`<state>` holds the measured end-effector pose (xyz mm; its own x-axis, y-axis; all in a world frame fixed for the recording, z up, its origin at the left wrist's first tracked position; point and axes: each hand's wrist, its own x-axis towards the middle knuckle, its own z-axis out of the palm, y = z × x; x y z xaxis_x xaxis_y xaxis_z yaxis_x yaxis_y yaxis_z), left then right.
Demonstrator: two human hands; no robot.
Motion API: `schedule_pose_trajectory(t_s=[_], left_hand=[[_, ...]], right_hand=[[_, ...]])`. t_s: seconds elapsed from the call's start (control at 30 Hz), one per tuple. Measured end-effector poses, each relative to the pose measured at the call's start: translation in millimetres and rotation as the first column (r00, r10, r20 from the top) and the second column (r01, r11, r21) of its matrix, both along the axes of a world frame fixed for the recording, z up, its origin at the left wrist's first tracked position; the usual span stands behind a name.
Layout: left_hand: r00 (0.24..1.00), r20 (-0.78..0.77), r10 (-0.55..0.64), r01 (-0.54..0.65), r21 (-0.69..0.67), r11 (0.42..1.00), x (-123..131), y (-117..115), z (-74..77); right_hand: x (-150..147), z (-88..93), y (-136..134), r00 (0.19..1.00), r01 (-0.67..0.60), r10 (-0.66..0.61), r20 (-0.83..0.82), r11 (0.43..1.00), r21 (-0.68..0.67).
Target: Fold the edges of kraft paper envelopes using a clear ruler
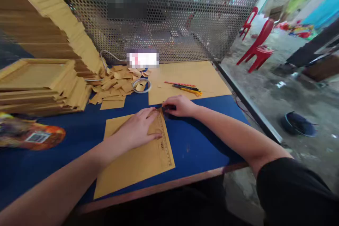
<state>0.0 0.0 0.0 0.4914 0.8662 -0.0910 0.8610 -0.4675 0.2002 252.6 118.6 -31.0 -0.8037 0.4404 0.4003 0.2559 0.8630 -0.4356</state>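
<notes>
A tan sheet of card (pixel 132 164) lies on the blue table (pixel 201 141) in front of me. A clear ruler (pixel 164 144) runs along the sheet's right edge. My left hand (pixel 139 129) lies flat on the ruler and the sheet, fingers stretched out and pressing down. My right hand (pixel 180 106) is closed round a small dark cutter (pixel 167 107) at the far end of the ruler, by the sheet's top right corner.
A larger tan sheet (pixel 185 77) lies behind, with a yellow knife (pixel 188 90) and a red pen (pixel 178 84) on it. Card scraps (pixel 116 84) and a tape roll (pixel 141 85) sit at the back left. Stacks of tan card (pixel 39 84) stand left. Mesh screen (pixel 172 24) behind.
</notes>
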Motion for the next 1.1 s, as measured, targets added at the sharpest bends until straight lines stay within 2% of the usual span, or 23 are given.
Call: schedule_pose_trajectory(t_s=[0.13,0.33,0.57,0.7,0.87,1.1], left_hand=[[1.0,-0.001,-0.001,0.001,-0.046,0.999,4.8,1.3,-3.3],[1.0,-0.024,-0.009,0.005,-0.14,0.99,10.1,-1.6,-0.2],[1.0,0.006,-0.004,0.005,-0.122,0.993,9.3,-3.6,-4.3],[0.999,0.042,-0.022,0.026,-0.107,0.994,6.8,-5.4,-7.6],[0.999,0.008,-0.035,0.036,-0.127,0.991,6.7,-7.1,-8.0],[0.998,-0.051,-0.031,0.022,-0.17,0.985,10.5,-7.1,-7.4]], right_hand=[[0.8,-2.6,1.8,0.999,0.005,-0.005,0.034,1.0,0.008],[3.1,-4.3,2.8,0.999,0.013,-0.014,0.034,0.999,0.04],[2.7,-0.7,0.3,1.0,-0.005,0.005,-0.009,1.0,-0.011],[4.2,3.7,-1.2,0.996,-0.073,0.071,-0.046,0.997,-0.035],[5.4,8.3,-0.7,0.988,-0.146,0.142,-0.066,0.987,-0.064],[4.7,10.9,-2.3,0.991,-0.132,0.129,-0.037,0.986,-0.098]])
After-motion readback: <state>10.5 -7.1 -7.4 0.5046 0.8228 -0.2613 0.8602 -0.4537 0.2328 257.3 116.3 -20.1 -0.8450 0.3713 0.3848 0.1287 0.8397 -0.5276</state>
